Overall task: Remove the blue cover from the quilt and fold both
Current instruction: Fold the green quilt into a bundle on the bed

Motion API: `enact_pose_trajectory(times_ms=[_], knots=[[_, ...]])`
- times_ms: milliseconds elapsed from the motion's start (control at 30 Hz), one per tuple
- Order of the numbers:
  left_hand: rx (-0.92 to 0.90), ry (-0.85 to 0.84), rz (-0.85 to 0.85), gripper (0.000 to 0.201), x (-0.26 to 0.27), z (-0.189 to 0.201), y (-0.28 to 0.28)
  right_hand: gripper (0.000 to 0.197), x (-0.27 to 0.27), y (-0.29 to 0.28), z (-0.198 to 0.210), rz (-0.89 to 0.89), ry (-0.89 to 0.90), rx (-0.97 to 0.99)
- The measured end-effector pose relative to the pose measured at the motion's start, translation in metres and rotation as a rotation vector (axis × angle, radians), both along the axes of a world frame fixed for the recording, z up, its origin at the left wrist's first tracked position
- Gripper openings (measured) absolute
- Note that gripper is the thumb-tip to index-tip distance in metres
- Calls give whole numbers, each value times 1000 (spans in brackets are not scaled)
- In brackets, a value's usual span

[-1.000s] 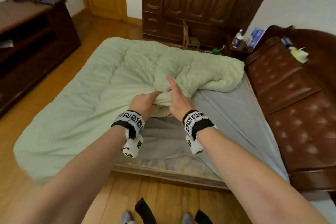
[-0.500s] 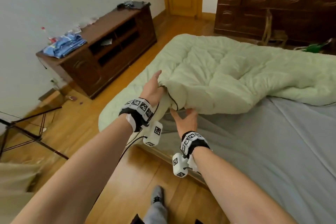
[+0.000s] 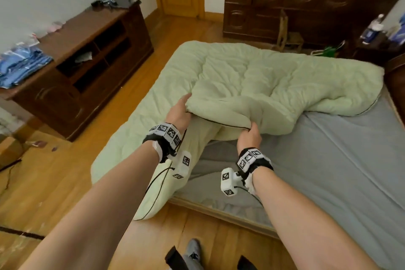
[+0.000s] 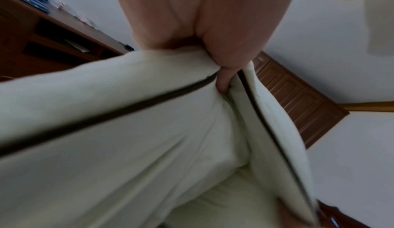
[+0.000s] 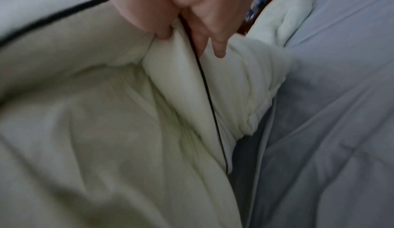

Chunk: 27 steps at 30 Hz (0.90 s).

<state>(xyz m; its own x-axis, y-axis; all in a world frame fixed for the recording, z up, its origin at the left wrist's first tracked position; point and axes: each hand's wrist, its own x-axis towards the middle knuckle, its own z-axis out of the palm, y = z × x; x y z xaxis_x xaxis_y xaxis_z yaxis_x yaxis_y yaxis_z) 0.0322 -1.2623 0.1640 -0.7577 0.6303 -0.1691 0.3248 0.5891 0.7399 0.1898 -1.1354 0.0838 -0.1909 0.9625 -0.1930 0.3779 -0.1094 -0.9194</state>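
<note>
Both hands gripped the pale green quilt [image 3: 252, 85] on the bed.

The left hand [image 3: 178, 112] and the right hand [image 3: 249, 136] each pinched a fold at its dark-piped edge, lifted above the grey sheet [image 3: 328, 160]. The head view alone showed folded blue cloth [image 3: 20, 66] on the wooden cabinet [image 3: 92, 35]; wrist views showed curled fingers [image 5: 219, 46] clamping fabric.
</note>
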Motion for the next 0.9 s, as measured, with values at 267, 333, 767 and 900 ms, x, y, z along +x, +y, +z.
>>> enact_pose_trajectory(times_ms=[267,333,767,900], knots=[[-39,-43,-176,84,57,-22,51,19,94,61,71,-53,-80,227],[-82,-21,-173,82,63,-20,57,22,122,67,91,72,-205,271],[-55,66,-856,111,319,-15,125,39,307,78,108,612,-721,294],[-259,311,-779,47,376,-13,131,40,360,76,80,593,-474,224]])
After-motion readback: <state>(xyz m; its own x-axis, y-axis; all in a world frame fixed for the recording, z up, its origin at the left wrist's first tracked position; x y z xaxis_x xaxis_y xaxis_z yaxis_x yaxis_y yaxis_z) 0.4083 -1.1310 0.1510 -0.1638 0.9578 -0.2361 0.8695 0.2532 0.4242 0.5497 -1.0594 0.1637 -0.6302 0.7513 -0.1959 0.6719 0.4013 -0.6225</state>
